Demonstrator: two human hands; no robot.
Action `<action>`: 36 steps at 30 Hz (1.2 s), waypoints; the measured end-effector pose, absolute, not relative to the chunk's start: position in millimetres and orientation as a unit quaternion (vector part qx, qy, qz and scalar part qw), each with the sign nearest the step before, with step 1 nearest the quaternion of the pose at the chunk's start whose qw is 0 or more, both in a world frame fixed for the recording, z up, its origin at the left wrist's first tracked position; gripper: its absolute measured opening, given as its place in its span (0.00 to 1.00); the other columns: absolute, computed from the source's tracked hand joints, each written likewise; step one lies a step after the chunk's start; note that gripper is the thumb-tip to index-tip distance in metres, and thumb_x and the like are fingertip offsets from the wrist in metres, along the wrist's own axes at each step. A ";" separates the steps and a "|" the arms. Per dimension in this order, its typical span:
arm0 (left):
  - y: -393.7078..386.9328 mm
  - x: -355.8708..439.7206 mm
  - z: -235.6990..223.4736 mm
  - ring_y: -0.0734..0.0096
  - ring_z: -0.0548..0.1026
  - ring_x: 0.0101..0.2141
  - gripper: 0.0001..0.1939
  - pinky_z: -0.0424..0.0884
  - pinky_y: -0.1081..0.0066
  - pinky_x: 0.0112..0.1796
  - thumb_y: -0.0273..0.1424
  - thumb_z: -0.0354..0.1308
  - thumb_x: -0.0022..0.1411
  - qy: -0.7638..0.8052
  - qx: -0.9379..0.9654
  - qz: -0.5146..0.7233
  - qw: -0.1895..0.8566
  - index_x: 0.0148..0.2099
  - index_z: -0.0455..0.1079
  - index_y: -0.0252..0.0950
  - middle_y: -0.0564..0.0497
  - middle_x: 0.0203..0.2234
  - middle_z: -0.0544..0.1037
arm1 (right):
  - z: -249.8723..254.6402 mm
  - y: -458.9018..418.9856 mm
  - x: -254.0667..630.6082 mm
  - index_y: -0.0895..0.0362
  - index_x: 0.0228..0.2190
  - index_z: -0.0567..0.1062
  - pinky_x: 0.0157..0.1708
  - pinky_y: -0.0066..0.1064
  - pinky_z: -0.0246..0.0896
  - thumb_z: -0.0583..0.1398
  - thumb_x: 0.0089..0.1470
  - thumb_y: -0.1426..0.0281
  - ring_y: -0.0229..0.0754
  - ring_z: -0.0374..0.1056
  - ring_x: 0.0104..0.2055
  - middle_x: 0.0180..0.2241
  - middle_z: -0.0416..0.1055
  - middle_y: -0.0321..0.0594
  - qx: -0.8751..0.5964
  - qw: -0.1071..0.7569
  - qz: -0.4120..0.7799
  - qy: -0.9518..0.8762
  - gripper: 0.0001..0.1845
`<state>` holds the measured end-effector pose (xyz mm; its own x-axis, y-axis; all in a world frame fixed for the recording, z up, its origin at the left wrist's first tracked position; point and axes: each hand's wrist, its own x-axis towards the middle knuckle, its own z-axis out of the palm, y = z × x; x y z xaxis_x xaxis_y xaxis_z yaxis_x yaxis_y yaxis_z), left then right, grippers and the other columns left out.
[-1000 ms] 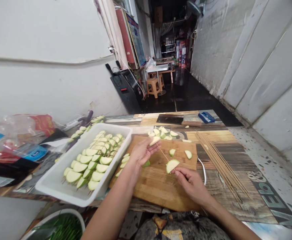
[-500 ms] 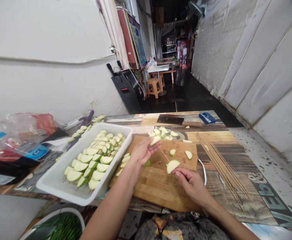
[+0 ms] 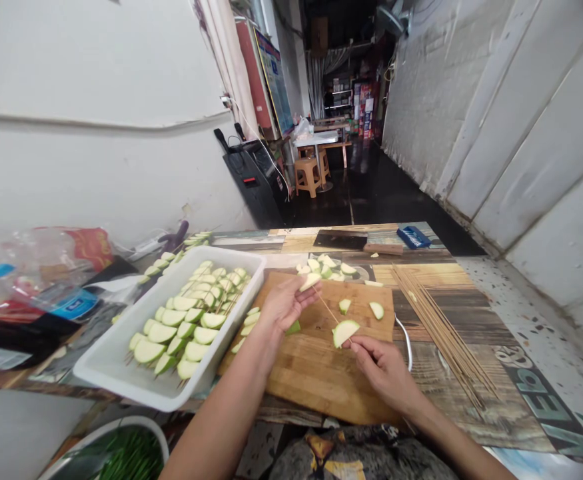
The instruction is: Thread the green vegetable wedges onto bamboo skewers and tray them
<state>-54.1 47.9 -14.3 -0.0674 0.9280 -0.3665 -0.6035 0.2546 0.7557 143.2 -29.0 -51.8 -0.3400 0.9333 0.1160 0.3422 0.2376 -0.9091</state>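
In my left hand point(image 3: 288, 303) is a pale half-round slice point(image 3: 310, 281) with green skin, which looks like zucchini, pinched in the fingers above the cutting board. A thin wooden skewer point(image 3: 327, 307) slants from that slice toward my right hand point(image 3: 378, 363), whose fingertips close on its near end. Threaded on this skewer, just ahead of the right fingers, is another zucchini slice point(image 3: 344, 333). Loose slices point(image 3: 376, 310) lie on the wooden cutting board point(image 3: 321, 387); some by the left wrist are partly hidden by it.
Left of the board stands a white plastic tray point(image 3: 84, 363) of skewered slices. Bare skewers point(image 3: 444, 333) lie to the right. A cleaver point(image 3: 341, 239) and a blue box point(image 3: 413, 237) sit at the far edge, with a slice pile point(image 3: 328, 265) nearer. Below left is a bowl of greens point(image 3: 131, 457).
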 end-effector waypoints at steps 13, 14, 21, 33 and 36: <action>46.5 -52.3 -14.1 0.63 0.77 0.34 0.04 0.73 0.62 0.41 0.23 0.54 0.57 0.443 0.187 0.586 0.653 0.34 0.68 0.27 0.41 0.30 0.78 | -54.9 -29.0 142.7 0.59 0.35 0.76 0.24 0.26 0.54 0.51 0.57 0.62 0.37 0.61 0.24 0.22 0.69 0.37 -0.466 0.342 0.415 -0.702 0.18; 46.5 -52.4 -13.8 0.63 0.77 0.33 0.04 0.73 0.62 0.41 0.23 0.54 0.57 0.443 0.187 0.587 0.652 0.34 0.69 0.27 0.41 0.30 0.78 | -54.5 -29.4 142.9 0.59 0.35 0.76 0.24 0.26 0.54 0.50 0.57 0.62 0.37 0.61 0.23 0.22 0.68 0.36 -0.466 0.342 0.415 -0.703 0.18; 46.0 -51.9 -11.2 0.62 0.77 0.33 0.03 0.73 0.61 0.41 0.22 0.55 0.56 0.444 0.180 0.588 0.652 0.34 0.68 0.27 0.41 0.30 0.78 | -50.6 -31.0 143.0 0.59 0.34 0.76 0.24 0.25 0.53 0.50 0.57 0.63 0.36 0.60 0.23 0.21 0.66 0.36 -0.459 0.346 0.418 -0.703 0.17; 47.0 -49.7 -10.5 0.65 0.77 0.32 0.04 0.73 0.63 0.41 0.23 0.54 0.57 0.446 0.188 0.580 0.655 0.35 0.68 0.27 0.41 0.31 0.78 | -52.7 -29.3 143.4 0.60 0.35 0.76 0.26 0.25 0.56 0.51 0.57 0.63 0.37 0.63 0.26 0.24 0.70 0.37 -0.454 0.350 0.421 -0.703 0.18; 47.0 -49.5 -9.8 0.65 0.77 0.31 0.04 0.73 0.65 0.39 0.23 0.54 0.57 0.454 0.187 0.577 0.652 0.35 0.69 0.27 0.40 0.31 0.78 | -50.8 -29.5 143.5 0.59 0.35 0.76 0.29 0.26 0.58 0.51 0.57 0.64 0.39 0.65 0.29 0.25 0.71 0.38 -0.451 0.356 0.419 -0.703 0.17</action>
